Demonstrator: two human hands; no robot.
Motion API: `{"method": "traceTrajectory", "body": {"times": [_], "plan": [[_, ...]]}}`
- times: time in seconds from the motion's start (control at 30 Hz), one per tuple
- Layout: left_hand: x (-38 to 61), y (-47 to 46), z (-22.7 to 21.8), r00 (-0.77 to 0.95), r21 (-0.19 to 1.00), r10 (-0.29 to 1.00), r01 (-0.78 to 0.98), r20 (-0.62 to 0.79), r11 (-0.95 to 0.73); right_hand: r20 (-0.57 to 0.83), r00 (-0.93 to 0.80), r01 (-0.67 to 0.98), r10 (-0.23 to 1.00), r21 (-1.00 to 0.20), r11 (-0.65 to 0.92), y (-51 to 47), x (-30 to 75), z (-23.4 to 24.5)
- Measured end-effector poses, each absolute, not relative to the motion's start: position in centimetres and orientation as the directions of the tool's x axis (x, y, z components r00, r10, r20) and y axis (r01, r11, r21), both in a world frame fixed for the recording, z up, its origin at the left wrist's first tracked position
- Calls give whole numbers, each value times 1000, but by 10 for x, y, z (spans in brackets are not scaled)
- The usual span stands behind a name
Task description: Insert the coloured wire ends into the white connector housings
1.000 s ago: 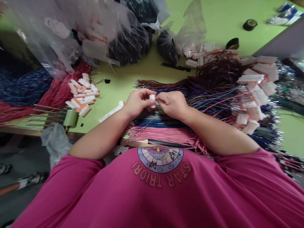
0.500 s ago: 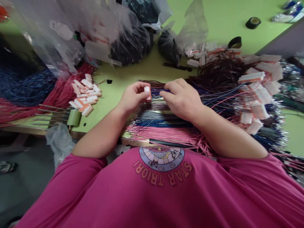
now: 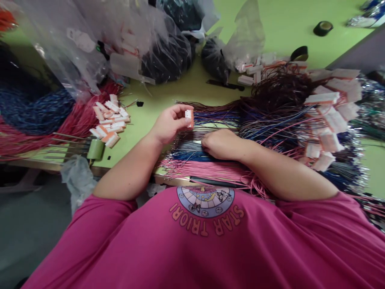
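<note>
Between thumb and fingers my left hand (image 3: 171, 123) pinches a small white-and-orange connector housing (image 3: 189, 116), held up above the left ends of the wires. My right hand (image 3: 221, 144) is lower and to the right, its fingers curled down onto the grey and blue wires (image 3: 189, 151). What its fingertips grip, if anything, is hidden beneath them. Pink wires (image 3: 204, 170) lie along the front edge, while purple wires (image 3: 216, 117) and brown wires (image 3: 207, 106) run behind the hands.
Loose connector housings (image 3: 110, 122) are piled at the left, beside a green cylinder (image 3: 96, 149). At the right lie wired connectors (image 3: 331, 118). Plastic bags (image 3: 168, 52) stand at the back, near a dark flat tool (image 3: 225, 85) and a tape roll (image 3: 323, 28).
My right hand has moved toward my body, from the purple wires down to the grey and blue ones, and its fingers have curled. My left hand keeps the connector housing nearly in place.
</note>
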State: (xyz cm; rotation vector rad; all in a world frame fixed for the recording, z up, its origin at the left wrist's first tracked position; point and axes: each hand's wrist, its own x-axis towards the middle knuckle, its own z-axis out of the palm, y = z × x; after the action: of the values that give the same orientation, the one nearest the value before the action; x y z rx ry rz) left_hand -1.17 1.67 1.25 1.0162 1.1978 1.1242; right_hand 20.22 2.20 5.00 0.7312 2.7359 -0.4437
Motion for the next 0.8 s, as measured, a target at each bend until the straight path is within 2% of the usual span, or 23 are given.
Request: {"method": "traceTrajectory", "body": {"times": [0.1,0.23,0.33,0.4,0.5,0.6,0.63,0.7,0.8], "plan": [[-13,18,11,34,984,987,-81,-155,157,-329,-831,532,448,-239,812,24,204,53],[-15,19,8,58,981,987,-119,-147,153,-313,-817,571,484,-323,755,31,208,60],[-15,19,7,78,978,986,-139,-147,157,-345,-798,598,494,-355,719,34,211,68],[-15,19,6,91,978,987,-147,-134,146,-383,-779,615,495,-320,720,35,215,75],[-14,19,4,118,975,987,-184,-106,127,-413,-745,636,524,-203,744,38,228,90],[-12,19,4,151,965,983,-224,-106,138,-362,-685,695,632,-65,716,45,243,102],[-12,19,5,163,959,981,-241,-109,147,-321,-679,711,660,-66,700,47,247,104],[-11,19,6,177,950,978,-271,-111,157,-253,-738,674,626,-221,705,47,249,105],[-10,17,8,204,940,971,-288,-125,181,-183,-898,429,401,-570,700,30,237,102]]}}
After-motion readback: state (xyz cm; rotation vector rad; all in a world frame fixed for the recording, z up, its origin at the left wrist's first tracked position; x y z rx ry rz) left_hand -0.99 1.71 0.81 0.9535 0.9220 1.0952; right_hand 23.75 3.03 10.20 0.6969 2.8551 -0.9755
